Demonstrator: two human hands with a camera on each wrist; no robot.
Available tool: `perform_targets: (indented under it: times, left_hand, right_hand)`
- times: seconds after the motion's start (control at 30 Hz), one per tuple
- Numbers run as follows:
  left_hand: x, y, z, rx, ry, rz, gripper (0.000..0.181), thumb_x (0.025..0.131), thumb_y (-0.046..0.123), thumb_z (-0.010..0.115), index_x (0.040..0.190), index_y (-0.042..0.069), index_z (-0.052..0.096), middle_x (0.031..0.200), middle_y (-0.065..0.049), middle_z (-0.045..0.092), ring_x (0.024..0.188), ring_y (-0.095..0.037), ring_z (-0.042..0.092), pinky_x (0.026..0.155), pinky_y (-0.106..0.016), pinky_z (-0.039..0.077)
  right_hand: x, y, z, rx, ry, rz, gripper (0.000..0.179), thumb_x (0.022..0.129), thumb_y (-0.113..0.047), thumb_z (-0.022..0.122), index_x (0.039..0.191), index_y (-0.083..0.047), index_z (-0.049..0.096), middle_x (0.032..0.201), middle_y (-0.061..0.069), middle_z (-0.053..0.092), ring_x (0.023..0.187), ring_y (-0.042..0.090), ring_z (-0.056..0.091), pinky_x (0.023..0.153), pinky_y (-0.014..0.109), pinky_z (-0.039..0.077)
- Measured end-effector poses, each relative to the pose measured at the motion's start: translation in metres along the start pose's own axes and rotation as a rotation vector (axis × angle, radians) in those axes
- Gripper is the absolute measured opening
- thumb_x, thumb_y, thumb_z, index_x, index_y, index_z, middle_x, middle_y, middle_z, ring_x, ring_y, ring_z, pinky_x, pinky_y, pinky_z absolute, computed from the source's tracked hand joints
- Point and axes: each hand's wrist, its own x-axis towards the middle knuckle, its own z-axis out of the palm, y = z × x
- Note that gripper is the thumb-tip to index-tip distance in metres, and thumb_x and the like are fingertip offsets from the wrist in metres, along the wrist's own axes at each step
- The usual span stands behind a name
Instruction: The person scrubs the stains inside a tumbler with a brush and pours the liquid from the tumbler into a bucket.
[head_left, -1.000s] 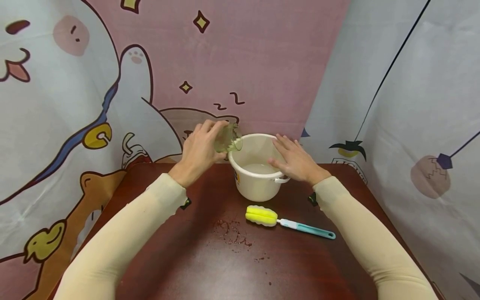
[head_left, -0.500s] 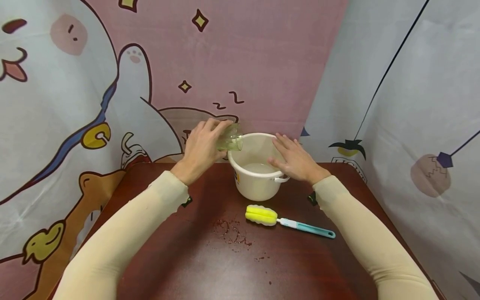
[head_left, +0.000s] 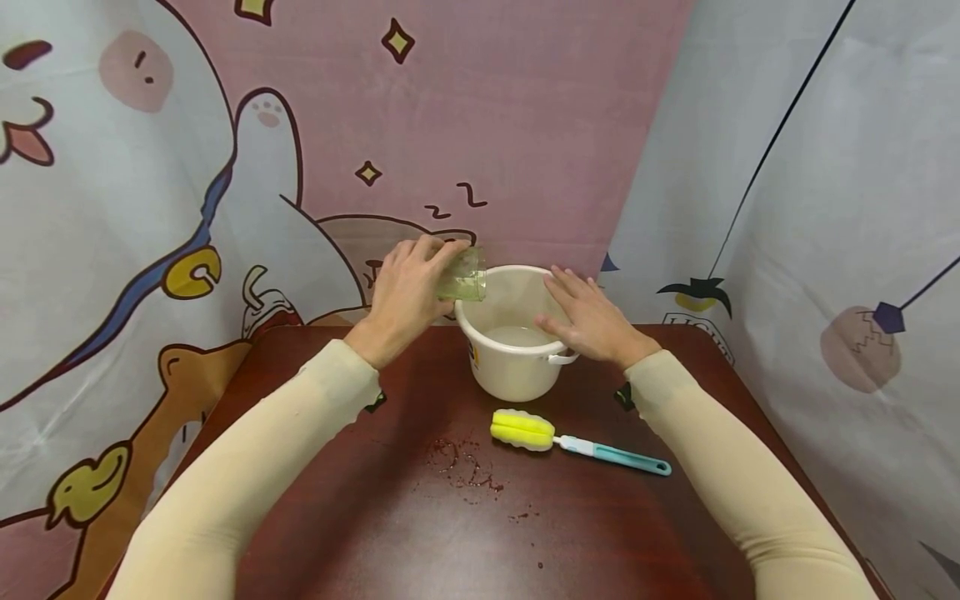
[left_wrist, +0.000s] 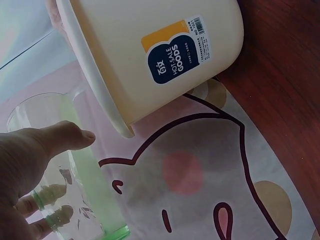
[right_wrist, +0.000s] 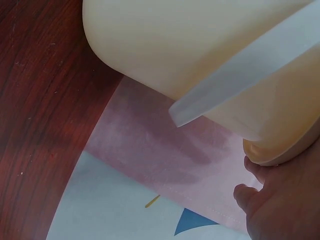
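My left hand (head_left: 408, 287) grips a clear, green-tinted drinking glass (head_left: 468, 279) lying on its side in the air, its mouth turned toward the left rim of a cream plastic bucket (head_left: 517, 375). A little liquid shows along the glass's lower side. In the left wrist view, thumb and fingers wrap the glass (left_wrist: 87, 175) beside the bucket's labelled wall (left_wrist: 120, 60). On the bucket's right rim rests my right hand (head_left: 596, 325), fingers fairly straight and thumb spread over the opening. The right wrist view shows its fingertips (right_wrist: 245, 196) just outside the rim. Pale liquid lies in the bucket.
A brush with a yellow sponge head (head_left: 522, 431) and a white and teal handle (head_left: 630, 459) lies before the bucket on the dark red-brown table (head_left: 360, 517). Wet reddish drops (head_left: 465, 467) spot the tabletop. A printed cloth (head_left: 540, 125) hangs close behind.
The glass has tipped and shifted slightly to the right with my left hand, its mouth now seen more from the side. My right hand, the bucket and the brush stay put.
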Motion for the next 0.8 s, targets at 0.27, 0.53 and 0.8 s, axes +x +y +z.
perform_targets:
  times: [0.27,0.53,0.8]
  left_hand:
    - [0.0004,0.0017,0.0003,0.001,0.009,0.02,0.094,0.083,0.024,0.109,0.165,0.028,0.062,0.148,-0.013,0.071,0.135,-0.044,0.068,0.124,-0.064,0.053]
    - [0.0009,0.0045,0.0022,0.015,-0.007,0.025,0.095,0.086,0.029,0.108,0.168,0.032,0.059,0.151,-0.012,0.07,0.141,-0.044,0.067,0.134,-0.068,0.044]
    - [0.0012,0.0056,0.0037,0.032,-0.01,0.031,0.092,0.089,0.026,0.105,0.168,0.033,0.059,0.156,-0.013,0.069,0.146,-0.045,0.065,0.136,-0.071,0.04]
  right_hand:
    - [-0.0001,0.0008,0.0007,0.008,0.002,-0.004,0.088,0.12,-0.061,0.048,0.185,-0.006,0.026,0.196,0.021,0.016,0.183,0.048,0.015,0.147,0.072,0.011]
    - [-0.0002,0.0006,0.0009,0.012,0.006,-0.003,0.088,0.119,-0.06,0.049,0.184,-0.005,0.027,0.196,0.021,0.017,0.182,0.048,0.016,0.146,0.072,0.012]
    - [-0.0001,0.0006,0.0009,0.006,0.002,0.0,0.088,0.119,-0.06,0.049,0.184,-0.005,0.027,0.196,0.021,0.016,0.183,0.048,0.016,0.146,0.072,0.013]
